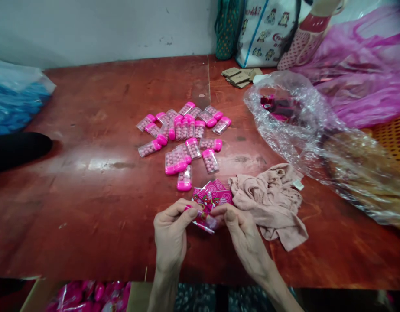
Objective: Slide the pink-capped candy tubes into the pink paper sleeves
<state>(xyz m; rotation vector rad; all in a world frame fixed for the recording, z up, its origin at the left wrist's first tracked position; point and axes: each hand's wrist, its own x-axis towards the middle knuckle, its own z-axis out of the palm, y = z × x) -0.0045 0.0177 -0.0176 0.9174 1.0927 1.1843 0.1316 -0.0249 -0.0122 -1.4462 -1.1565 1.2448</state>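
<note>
Your left hand [170, 232] and right hand [243, 232], each grip pinching one printed wrapper [203, 220], seem to be working it open; next calls for light, even tension.

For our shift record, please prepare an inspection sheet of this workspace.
Surface: reddish-brown table, glossy, with some marks.
Job's things: pink-capped containers in a loose cluster; printed pink packets closer to the camera.
Clutter: crumpled cloth right of the packets; clear plastic bag farther right.
Hands: left hand pinches a pink-and-clear piece; right hand at its other end, grip unclear.
Cables: nothing seen.
Surroundings: pale wall behind; pink bag at upper right.
</note>
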